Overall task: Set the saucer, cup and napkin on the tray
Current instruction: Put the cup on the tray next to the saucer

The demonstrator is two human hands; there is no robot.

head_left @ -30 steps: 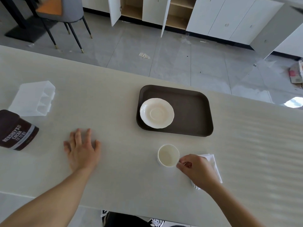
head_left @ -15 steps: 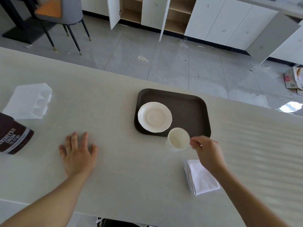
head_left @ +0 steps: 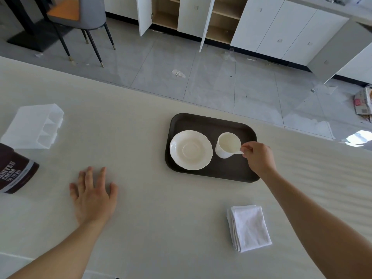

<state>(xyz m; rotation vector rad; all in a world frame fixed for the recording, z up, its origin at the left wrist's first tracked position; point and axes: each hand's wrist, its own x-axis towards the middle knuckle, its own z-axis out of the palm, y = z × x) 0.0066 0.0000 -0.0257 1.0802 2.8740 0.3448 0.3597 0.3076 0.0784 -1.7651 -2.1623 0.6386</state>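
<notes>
A dark brown tray (head_left: 209,122) lies on the pale table. On its left half sits a white saucer (head_left: 190,150). A white cup (head_left: 227,144) is over the tray just right of the saucer, tilted, and my right hand (head_left: 258,158) pinches its handle. Whether the cup touches the tray I cannot tell. A folded white napkin (head_left: 249,227) lies on the table in front of the tray, to the right. My left hand (head_left: 93,195) rests flat on the table, fingers spread, well left of the tray.
A clear plastic organiser (head_left: 34,125) and a brown cocoa tin (head_left: 14,172) lying on its side are at the table's left end. Beyond the table's far edge are a tiled floor, a chair (head_left: 84,19) and white cabinets with open doors.
My right hand has carried the cup from the table beside the napkin, forward over the tray's front rim, to a spot right of the saucer. The left hand stayed put.
</notes>
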